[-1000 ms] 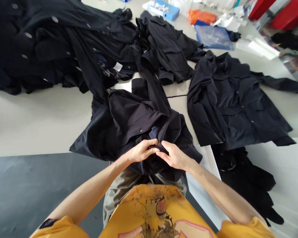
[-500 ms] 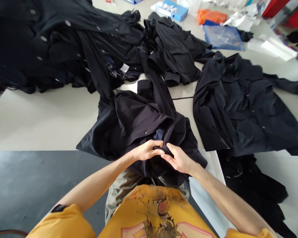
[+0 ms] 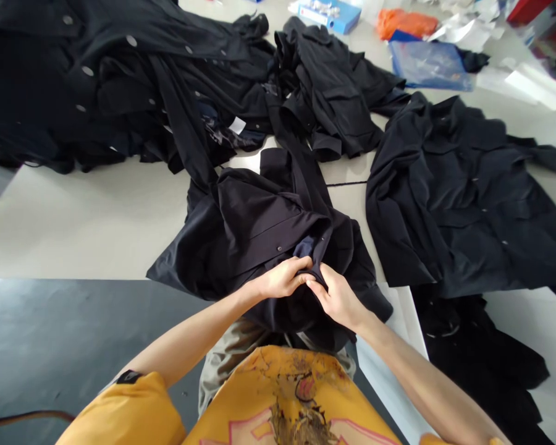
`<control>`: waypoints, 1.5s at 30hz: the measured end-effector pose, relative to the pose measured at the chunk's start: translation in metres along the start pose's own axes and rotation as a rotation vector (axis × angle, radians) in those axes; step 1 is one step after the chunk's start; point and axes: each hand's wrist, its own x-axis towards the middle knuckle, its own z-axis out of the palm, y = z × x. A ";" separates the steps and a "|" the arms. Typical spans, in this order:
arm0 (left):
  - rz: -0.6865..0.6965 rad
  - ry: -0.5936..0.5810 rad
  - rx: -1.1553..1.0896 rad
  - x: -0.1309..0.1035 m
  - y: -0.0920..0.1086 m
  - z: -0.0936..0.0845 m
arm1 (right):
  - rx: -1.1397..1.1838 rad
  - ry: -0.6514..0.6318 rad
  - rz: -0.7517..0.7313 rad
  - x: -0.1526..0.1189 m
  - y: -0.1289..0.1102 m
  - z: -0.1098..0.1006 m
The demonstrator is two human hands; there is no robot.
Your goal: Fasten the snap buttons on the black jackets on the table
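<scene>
A dark jacket (image 3: 259, 228) lies bunched at the table's front edge, its lower part hanging over toward my lap. My left hand (image 3: 285, 278) pinches a fold of its cloth between thumb and fingers. Close beside it, my right hand (image 3: 336, 293) grips the same fold from the other side, thumbs almost meeting. Small snap buttons show on the jacket just above my hands, and a bit of navy lining shows between its front edges. The fingertips are partly hidden in the cloth.
A large heap of dark jackets (image 3: 120, 80) covers the back left of the table (image 3: 92, 222). Another jacket (image 3: 333, 93) lies behind, and one is spread flat (image 3: 472, 198) at right. Farther back are a blue box (image 3: 328, 13), an orange bag (image 3: 405, 23) and a clear blue folder (image 3: 429, 63). Dark cloth (image 3: 482, 364) lies below right.
Both hands keep their hold on the jacket fold, with the fingers shifting slightly. The whole view has moved a little, so the things on the table appear slightly farther right.
</scene>
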 end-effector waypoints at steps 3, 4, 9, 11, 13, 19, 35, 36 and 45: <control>0.040 0.011 0.068 0.002 0.003 0.001 | -0.024 0.017 -0.019 -0.002 0.000 0.000; 0.048 0.009 0.068 0.003 0.003 0.001 | -0.027 0.021 -0.024 -0.003 0.000 -0.001; 0.037 -0.014 0.027 0.001 0.003 0.000 | 0.016 0.010 -0.006 -0.004 -0.003 -0.004; 0.044 0.008 0.113 -0.002 0.007 -0.001 | 0.064 -0.008 0.007 -0.003 -0.004 -0.006; 0.047 0.029 0.217 -0.006 0.015 -0.001 | 0.151 -0.028 0.059 -0.001 -0.002 -0.010; 0.176 0.002 0.575 -0.010 0.047 0.018 | 0.247 -0.120 0.344 0.003 0.018 -0.024; -0.134 -0.124 0.675 -0.038 0.000 -0.033 | 0.779 0.524 0.540 0.050 0.053 -0.011; -0.132 -0.107 0.671 -0.043 -0.008 -0.038 | 0.787 0.544 0.498 0.052 0.047 -0.015; 0.107 0.095 0.447 -0.044 0.080 -0.066 | -0.009 0.576 0.011 0.050 -0.060 -0.068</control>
